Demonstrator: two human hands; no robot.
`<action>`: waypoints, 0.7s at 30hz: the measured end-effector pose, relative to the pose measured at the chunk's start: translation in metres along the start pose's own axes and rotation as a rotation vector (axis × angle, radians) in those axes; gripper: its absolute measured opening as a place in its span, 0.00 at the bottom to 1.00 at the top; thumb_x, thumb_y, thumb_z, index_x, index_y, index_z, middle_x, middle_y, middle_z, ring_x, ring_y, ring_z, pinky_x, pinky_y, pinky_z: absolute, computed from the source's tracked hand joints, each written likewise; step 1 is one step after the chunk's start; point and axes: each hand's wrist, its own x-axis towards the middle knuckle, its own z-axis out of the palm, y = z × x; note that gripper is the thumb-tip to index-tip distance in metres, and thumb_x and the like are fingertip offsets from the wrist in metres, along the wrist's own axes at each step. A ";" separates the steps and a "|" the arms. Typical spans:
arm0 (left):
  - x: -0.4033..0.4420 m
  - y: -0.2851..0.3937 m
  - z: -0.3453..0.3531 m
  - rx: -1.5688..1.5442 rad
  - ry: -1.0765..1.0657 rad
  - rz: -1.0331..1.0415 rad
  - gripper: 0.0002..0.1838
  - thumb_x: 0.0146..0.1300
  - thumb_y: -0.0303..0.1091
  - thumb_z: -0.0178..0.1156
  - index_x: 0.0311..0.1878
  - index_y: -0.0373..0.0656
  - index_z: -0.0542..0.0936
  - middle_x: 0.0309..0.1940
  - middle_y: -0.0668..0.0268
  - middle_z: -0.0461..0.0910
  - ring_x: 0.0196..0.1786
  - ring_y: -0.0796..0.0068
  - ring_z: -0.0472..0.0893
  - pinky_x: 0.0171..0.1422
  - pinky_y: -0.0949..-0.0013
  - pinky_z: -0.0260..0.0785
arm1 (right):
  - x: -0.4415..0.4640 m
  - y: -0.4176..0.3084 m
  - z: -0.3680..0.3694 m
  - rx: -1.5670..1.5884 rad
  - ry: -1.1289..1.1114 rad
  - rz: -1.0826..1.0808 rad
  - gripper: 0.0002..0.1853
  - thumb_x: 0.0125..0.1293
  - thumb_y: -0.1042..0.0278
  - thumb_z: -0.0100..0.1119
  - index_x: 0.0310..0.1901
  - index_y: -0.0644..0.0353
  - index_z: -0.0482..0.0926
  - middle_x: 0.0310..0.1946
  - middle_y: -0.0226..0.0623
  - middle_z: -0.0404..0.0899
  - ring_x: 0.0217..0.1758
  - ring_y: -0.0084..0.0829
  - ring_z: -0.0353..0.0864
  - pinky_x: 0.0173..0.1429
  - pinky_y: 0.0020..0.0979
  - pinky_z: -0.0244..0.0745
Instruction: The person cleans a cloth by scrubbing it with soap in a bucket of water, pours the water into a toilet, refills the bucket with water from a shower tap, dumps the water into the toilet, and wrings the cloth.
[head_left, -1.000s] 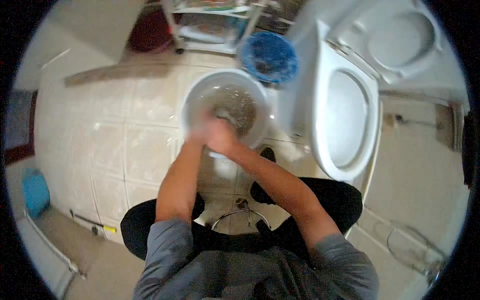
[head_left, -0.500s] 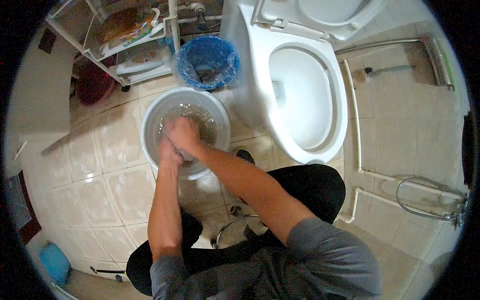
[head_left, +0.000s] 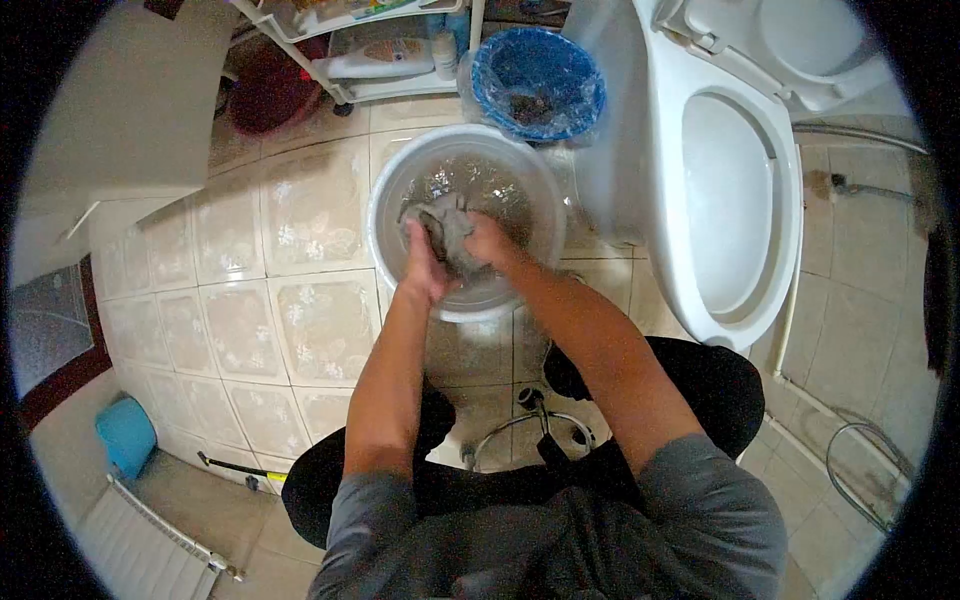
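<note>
A round whitish basin (head_left: 379, 225) stands on the tiled floor in front of me, with murky water (head_left: 505, 185) in it. A wet, greyish cloth (head_left: 455, 222) is bunched between my hands inside the basin. My left hand (head_left: 424, 268) grips its left side, the thumb side of the hand turned up. On the cloth's right side my right hand (head_left: 487, 242) is closed, its fingers partly hidden by the folds. Both forearms reach in over the near rim.
A blue bin (head_left: 540, 85) with a plastic liner stands behind the basin. The white toilet (head_left: 740, 210) is on the right. At the back left are a white shelf rack (head_left: 390, 90) with bottles and a dark red tub (head_left: 270, 95). A light-blue container (head_left: 126, 438) sits far left.
The view has shifted, so the basin and toilet appear farther right. My hands were together low in the basin; now they are apart with the greyish cloth showing between them.
</note>
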 end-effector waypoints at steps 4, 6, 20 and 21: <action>0.013 0.018 -0.010 -0.060 -0.031 -0.069 0.46 0.65 0.76 0.41 0.72 0.47 0.63 0.72 0.56 0.62 0.72 0.52 0.64 0.71 0.42 0.58 | -0.041 -0.109 -0.042 0.190 -0.176 0.102 0.33 0.62 0.57 0.65 0.65 0.66 0.70 0.47 0.56 0.83 0.47 0.43 0.85 0.54 0.38 0.78; 0.035 0.021 -0.033 -0.113 -0.059 -0.122 0.43 0.66 0.73 0.43 0.68 0.46 0.68 0.68 0.56 0.69 0.67 0.52 0.70 0.68 0.43 0.63 | -0.059 -0.153 -0.062 0.087 -0.155 -0.051 0.29 0.62 0.55 0.66 0.58 0.67 0.76 0.43 0.53 0.84 0.44 0.41 0.86 0.52 0.38 0.79; 0.063 -0.006 -0.039 -0.306 -0.720 0.289 0.25 0.68 0.54 0.56 0.54 0.41 0.78 0.50 0.55 0.81 0.50 0.56 0.81 0.56 0.51 0.74 | -0.077 -0.208 -0.067 -0.181 0.055 -0.203 0.24 0.65 0.45 0.56 0.33 0.63 0.84 0.32 0.54 0.83 0.38 0.56 0.83 0.47 0.51 0.77; 0.062 -0.012 -0.032 -0.384 -0.774 0.299 0.24 0.68 0.53 0.56 0.53 0.41 0.79 0.49 0.55 0.81 0.49 0.56 0.81 0.56 0.52 0.74 | -0.074 -0.206 -0.068 -0.152 0.103 -0.156 0.23 0.66 0.47 0.55 0.32 0.62 0.84 0.32 0.55 0.82 0.38 0.57 0.82 0.46 0.51 0.77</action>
